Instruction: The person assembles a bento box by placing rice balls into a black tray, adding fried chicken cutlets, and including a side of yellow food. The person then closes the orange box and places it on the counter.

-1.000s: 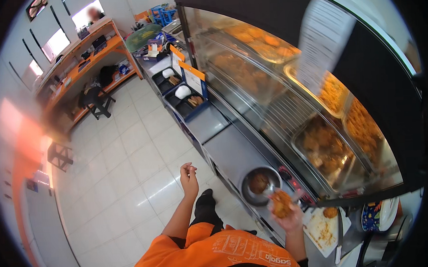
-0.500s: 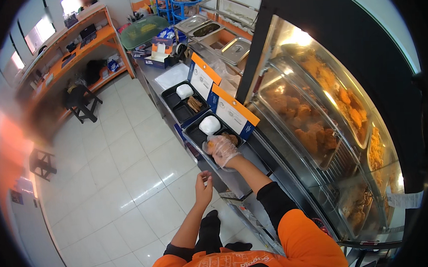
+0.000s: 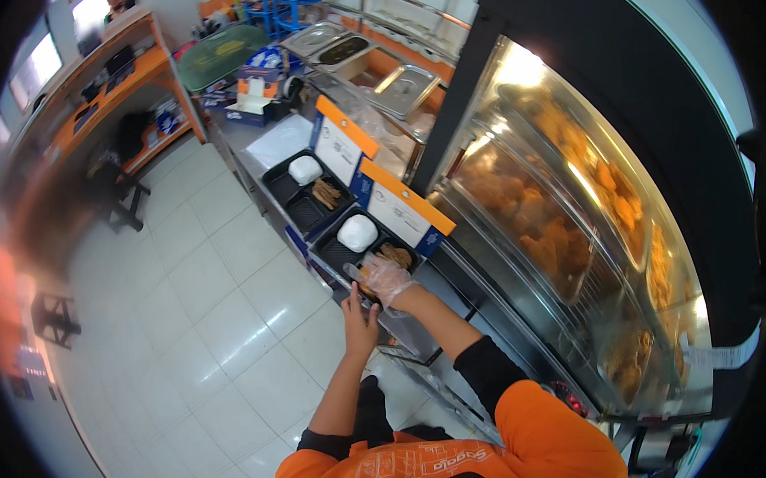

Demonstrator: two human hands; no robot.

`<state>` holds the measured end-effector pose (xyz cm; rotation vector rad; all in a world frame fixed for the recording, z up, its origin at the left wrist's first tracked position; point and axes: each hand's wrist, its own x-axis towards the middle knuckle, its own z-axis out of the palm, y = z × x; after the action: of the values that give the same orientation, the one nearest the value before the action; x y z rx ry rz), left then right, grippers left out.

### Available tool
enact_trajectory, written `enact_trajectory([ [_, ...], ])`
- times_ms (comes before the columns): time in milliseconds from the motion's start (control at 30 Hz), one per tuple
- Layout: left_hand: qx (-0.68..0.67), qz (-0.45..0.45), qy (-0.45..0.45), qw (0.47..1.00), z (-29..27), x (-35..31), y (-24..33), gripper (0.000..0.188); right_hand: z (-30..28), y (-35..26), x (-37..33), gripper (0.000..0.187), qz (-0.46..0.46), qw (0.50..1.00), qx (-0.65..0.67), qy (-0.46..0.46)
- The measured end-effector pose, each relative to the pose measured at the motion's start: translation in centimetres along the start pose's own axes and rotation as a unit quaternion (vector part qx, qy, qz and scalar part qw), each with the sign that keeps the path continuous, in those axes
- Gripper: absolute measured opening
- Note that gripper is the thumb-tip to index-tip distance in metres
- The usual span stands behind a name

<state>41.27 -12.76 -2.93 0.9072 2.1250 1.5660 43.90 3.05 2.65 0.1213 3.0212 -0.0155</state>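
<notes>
My right hand [image 3: 387,281], in a clear plastic glove, is closed on a piece of golden-brown fried food [image 3: 367,287], mostly hidden by the fingers. It is over the near compartment of the nearer black tray [image 3: 325,252]. In that tray are a white wrapped round bundle [image 3: 357,233] and brown strips of food [image 3: 394,256]. My bare left hand [image 3: 360,321] is at the tray's near corner, fingers stretched out and thumb apart. Whether it touches the tray I cannot tell. Beyond stands a second black tray [image 3: 285,194] with a similar white bundle [image 3: 305,170] and brown strips [image 3: 326,193].
Orange, white and blue box lids [image 3: 403,206] stand up behind the trays. To the right is a glass warming cabinet [image 3: 562,231] of fried food. Metal food pans [image 3: 406,91] and an open carton [image 3: 253,104] lie farther back. A stool [image 3: 56,320] stands on the tiled floor.
My left hand has come up to the near corner of the closer tray. My right hand has lowered slightly, with the fried piece still in its fingers. The whole view has shifted.
</notes>
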Motion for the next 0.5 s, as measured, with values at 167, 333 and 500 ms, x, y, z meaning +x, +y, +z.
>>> enact_trajectory([
  [167,-0.027,-0.011,-0.02,0.999,-0.3,0.0,-0.3,0.076,-0.2,-1.2,-1.8,0.044,0.248,0.946,0.207,0.019],
  [333,-0.123,-0.071,-0.009,0.99,-0.5,-1.2,-2.5,0.062,-2.9,-2.0,-6.0,0.049,0.147,0.962,0.173,0.155],
  [500,-0.029,-0.19,-0.137,0.972,-3.6,-11.4,-6.5,0.035,-3.4,-6.5,-21.3,0.04,0.215,0.919,0.257,0.205],
])
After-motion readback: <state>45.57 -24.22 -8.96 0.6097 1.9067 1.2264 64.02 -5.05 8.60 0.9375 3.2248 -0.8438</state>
